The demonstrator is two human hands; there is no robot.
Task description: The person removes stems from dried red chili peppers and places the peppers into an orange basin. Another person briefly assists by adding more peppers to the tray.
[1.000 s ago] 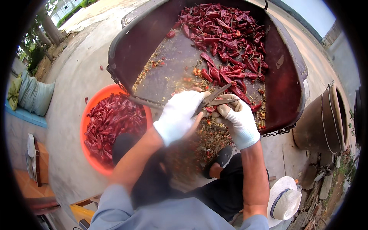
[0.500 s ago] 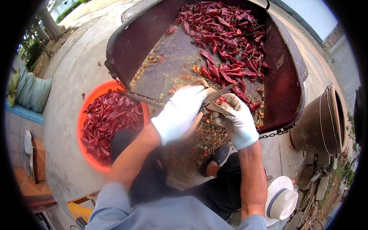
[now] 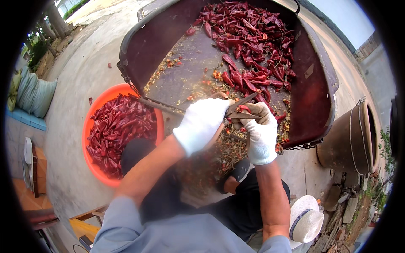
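My left hand (image 3: 201,123), in a white glove, is closed round the handles of large dark scissors (image 3: 246,99). The blades point right and stand somewhat apart. Beside them my gloved right hand (image 3: 263,131) pinches a red dried chili pepper (image 3: 243,109), of which only a small part shows between the blades. Past my hands, a heap of dried chili peppers (image 3: 257,46) lies in the dark red cart bed (image 3: 310,80), with seeds and scraps over its floor. Down to my left, an orange basin (image 3: 89,157) holds many more peppers.
A chain (image 3: 300,146) hangs at the cart's near right edge. On the right stands a tall brown bucket (image 3: 344,137); a white hat (image 3: 308,223) lies below it. Stems and scraps (image 3: 230,158) litter the ground by my foot. A pale sack (image 3: 38,96) sits far left.
The scissor blades have come closer together, the lower one swinging up toward the pepper. Both hands have shifted only slightly.
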